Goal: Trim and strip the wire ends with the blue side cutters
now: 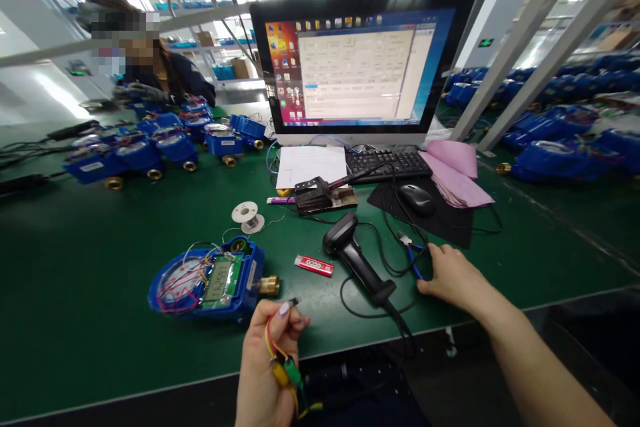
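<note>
The left grip point(265, 360) hides part of the dark connector point(294, 302) it pinches, whose pins are too small to count; the right grip point(450, 277) is so close to the blue-handled pliers point(415, 260) that contact cannot be told, and the right forearm point(540, 353) is cut off by the lower edge. Text on the monitor point(360, 67) and the white paper point(315, 163) is unreadable. Blue meters point(550, 161) at far right are blurred, some cut off, and a co-worker point(187, 77) is partly pixelated.
</note>
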The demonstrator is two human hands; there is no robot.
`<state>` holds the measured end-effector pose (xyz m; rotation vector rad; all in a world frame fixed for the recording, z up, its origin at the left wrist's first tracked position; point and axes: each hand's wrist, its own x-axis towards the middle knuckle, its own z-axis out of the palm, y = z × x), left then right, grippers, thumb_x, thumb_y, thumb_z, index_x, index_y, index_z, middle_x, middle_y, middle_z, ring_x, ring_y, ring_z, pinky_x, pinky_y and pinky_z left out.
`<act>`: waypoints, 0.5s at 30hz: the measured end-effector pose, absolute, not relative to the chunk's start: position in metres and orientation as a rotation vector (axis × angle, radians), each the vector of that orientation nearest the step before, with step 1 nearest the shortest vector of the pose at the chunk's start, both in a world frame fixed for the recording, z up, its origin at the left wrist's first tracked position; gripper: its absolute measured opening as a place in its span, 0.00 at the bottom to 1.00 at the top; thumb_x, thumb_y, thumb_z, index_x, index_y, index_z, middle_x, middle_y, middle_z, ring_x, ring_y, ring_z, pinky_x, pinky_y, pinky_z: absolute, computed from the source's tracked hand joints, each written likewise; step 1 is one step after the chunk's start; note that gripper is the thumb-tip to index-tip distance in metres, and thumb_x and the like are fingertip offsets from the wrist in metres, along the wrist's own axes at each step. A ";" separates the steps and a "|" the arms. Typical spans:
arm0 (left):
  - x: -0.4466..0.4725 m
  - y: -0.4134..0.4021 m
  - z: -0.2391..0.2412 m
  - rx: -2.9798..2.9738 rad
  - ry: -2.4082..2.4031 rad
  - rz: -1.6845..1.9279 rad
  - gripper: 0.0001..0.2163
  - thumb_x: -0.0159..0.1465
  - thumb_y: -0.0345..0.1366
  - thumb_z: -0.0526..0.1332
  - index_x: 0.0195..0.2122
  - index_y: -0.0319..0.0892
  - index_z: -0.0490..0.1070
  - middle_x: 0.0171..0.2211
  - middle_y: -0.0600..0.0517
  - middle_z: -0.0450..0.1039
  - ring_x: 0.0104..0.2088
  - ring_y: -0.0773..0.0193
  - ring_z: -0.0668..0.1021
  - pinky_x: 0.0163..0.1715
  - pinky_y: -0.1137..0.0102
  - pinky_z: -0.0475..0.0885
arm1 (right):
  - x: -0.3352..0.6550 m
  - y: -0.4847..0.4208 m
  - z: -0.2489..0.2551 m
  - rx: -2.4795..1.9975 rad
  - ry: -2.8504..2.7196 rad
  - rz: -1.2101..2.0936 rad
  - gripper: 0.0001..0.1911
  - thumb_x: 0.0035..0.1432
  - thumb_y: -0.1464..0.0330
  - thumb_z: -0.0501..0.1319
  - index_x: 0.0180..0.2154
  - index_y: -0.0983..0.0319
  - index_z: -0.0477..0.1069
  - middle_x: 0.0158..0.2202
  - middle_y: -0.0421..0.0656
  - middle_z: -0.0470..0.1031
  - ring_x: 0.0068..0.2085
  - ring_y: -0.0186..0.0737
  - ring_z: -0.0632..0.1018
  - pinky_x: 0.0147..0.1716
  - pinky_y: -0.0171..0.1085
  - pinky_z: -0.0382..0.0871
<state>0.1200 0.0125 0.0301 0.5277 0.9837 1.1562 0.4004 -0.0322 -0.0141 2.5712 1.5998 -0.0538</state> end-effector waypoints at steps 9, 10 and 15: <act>0.121 0.014 0.025 0.506 0.942 1.168 0.13 0.47 0.36 0.69 0.23 0.39 0.64 0.21 0.55 0.65 0.25 0.71 0.69 0.30 0.77 0.72 | 0.485 -0.073 0.029 2.388 1.781 0.654 0.17 0.33 0.64 0.49 0.31 0.60 0.61 0.28 0.52 0.63 0.31 0.57 0.70 0.23 0.47 0.61; 0.122 0.013 0.025 0.501 0.929 1.170 0.12 0.48 0.35 0.69 0.24 0.39 0.64 0.21 0.55 0.65 0.25 0.71 0.69 0.30 0.77 0.72 | 0.482 -0.078 0.032 2.439 1.850 0.704 0.20 0.32 0.62 0.49 0.33 0.60 0.61 0.27 0.52 0.63 0.30 0.58 0.70 0.22 0.48 0.61; 0.127 0.011 0.025 0.474 0.877 1.152 0.10 0.53 0.34 0.65 0.27 0.39 0.63 0.22 0.55 0.66 0.26 0.71 0.70 0.31 0.76 0.71 | 0.397 -0.091 0.033 2.761 2.312 0.131 0.17 0.46 0.61 0.54 0.42 0.52 0.61 0.28 0.43 0.68 0.21 0.40 0.70 0.16 0.38 0.65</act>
